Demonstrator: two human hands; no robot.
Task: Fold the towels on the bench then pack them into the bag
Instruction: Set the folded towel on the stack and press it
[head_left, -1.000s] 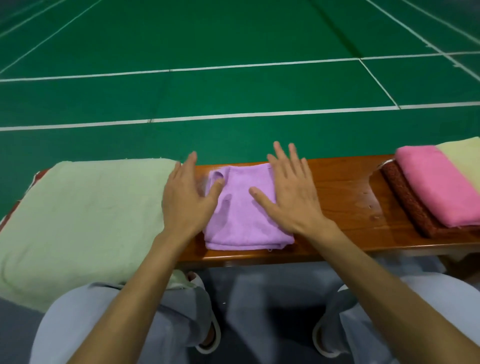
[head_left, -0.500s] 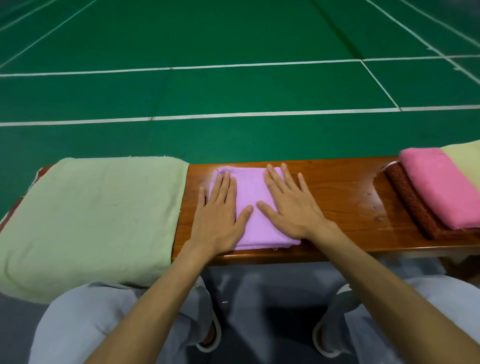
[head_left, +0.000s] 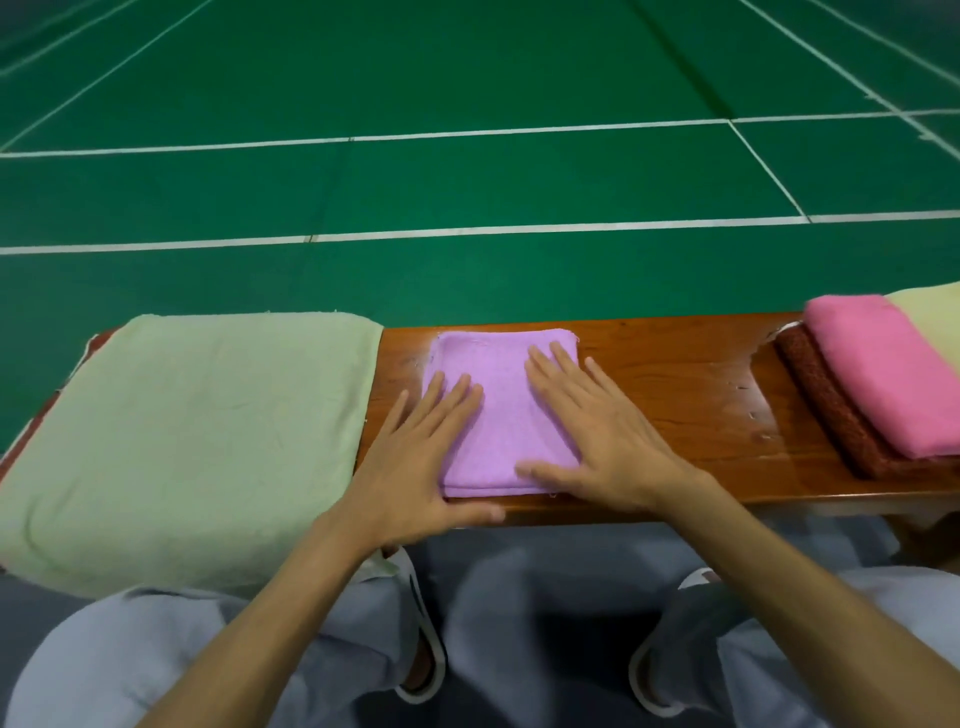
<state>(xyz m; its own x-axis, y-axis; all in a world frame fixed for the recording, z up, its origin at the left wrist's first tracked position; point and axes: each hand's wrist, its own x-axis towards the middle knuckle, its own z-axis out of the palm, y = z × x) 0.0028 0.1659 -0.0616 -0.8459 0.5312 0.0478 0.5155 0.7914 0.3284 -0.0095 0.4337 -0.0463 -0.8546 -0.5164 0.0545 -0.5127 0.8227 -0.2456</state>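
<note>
left hand (head_left: 415, 467) flat, fingers (head_left: 457, 400) straight, pressing folded purple towel (head_left: 501, 410) | right hand (head_left: 597, 447) flat, same towel | pale green cloth (head_left: 192, 431), perhaps the bag, left of fingers

place: indoor sports court | evidence: green matte court flooring (head_left: 467, 78) with painted white boundary lines (head_left: 519, 228); glossy brown wooden bench (head_left: 675, 374) at courtside

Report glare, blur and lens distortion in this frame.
Head view: glare sheens the bench right of the purple towel; court lines run nearly straight, so little distortion shows; the whole frame is slightly soft.
</note>
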